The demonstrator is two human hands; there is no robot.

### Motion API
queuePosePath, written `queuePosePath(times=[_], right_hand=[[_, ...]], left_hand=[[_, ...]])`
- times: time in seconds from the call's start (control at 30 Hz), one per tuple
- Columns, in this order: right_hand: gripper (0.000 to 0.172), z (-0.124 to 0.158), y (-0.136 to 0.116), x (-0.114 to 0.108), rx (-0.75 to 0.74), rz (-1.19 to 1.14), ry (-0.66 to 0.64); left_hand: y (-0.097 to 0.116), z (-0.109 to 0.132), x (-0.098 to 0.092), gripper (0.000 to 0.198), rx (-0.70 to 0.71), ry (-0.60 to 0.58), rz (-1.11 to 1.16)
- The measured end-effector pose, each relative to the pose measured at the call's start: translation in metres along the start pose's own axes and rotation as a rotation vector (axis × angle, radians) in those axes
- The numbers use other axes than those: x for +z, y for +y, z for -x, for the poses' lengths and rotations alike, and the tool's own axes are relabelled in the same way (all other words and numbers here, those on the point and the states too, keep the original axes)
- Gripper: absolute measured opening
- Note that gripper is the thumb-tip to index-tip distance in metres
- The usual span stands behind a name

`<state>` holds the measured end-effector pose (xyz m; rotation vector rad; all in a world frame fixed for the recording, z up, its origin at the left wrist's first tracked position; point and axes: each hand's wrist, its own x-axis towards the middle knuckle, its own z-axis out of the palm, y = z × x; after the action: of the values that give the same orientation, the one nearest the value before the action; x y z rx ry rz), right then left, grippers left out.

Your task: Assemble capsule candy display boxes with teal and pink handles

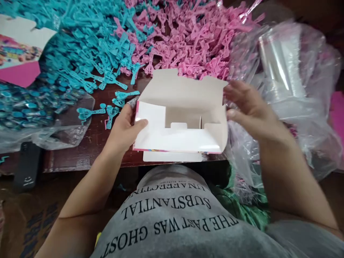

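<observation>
A cardboard box [182, 139], white inside with pink printed edges, sits tilted at the table's front edge with its flaps up and its inside showing. My left hand [127, 125] grips its left side, thumb over the white side flap; a grey wrap covers one fingertip. At the right side is my right hand [245, 105], slightly blurred, fingers apart and close to the box's right edge; whether it touches is hard to tell. Several blue plastic clips [109, 113] lie just left of the box. Behind it are heaps of blue clips [77, 46] and pink clips [185, 39].
On the left, a clear plastic bag [67, 134] holds small blue items, with a printed box [20, 50] above it. A black phone [28, 166] lies at the table edge. Crumpled clear bags [285, 68] crowd the right side.
</observation>
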<state>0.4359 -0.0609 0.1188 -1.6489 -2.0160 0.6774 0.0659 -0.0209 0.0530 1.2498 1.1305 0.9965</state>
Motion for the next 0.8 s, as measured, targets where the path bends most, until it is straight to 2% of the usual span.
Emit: queuePosePath(times=[0.07, 0.1, 0.2, 0.4, 0.5, 0.57, 0.6, 0.67, 0.73, 0.8], right_hand=[[0.085, -0.009, 0.010, 0.022, 0.026, -0.129, -0.021], [0.091, -0.012, 0.013, 0.031, 0.039, -0.118, -0.014], [0.094, -0.015, 0.010, 0.047, 0.038, 0.097, 0.064], [0.072, -0.019, 0.002, 0.055, -0.089, 0.331, 0.161], [0.075, -0.023, 0.004, 0.057, -0.116, 0.308, 0.221], [0.078, -0.024, 0.005, 0.052, -0.228, 0.215, 0.232], [0.074, -0.024, 0.003, 0.049, -0.305, 0.145, 0.218], [0.055, -0.026, -0.002, 0.041, -0.427, -0.025, 0.153], [0.052, -0.032, -0.009, 0.038, -0.445, -0.148, 0.053], [0.053, -0.040, -0.015, 0.042, -0.411, -0.103, -0.030]], left_hand=[[-0.001, -0.002, 0.008, 0.049, -0.004, 0.060, 0.019], [-0.001, -0.003, 0.012, 0.048, -0.003, 0.079, 0.027], [-0.001, -0.002, 0.019, 0.051, -0.019, 0.086, 0.044], [-0.004, 0.001, 0.018, 0.052, -0.009, 0.111, 0.002], [-0.007, 0.003, 0.017, 0.051, -0.007, 0.133, -0.003], [-0.011, 0.002, 0.017, 0.050, -0.007, 0.151, -0.007], [-0.012, 0.000, 0.017, 0.050, -0.006, 0.158, -0.007], [-0.015, -0.003, 0.018, 0.050, -0.003, 0.162, 0.005], [-0.016, -0.001, 0.019, 0.050, 0.018, 0.170, 0.026], [-0.015, 0.013, 0.018, 0.048, 0.105, 0.279, 0.014]])
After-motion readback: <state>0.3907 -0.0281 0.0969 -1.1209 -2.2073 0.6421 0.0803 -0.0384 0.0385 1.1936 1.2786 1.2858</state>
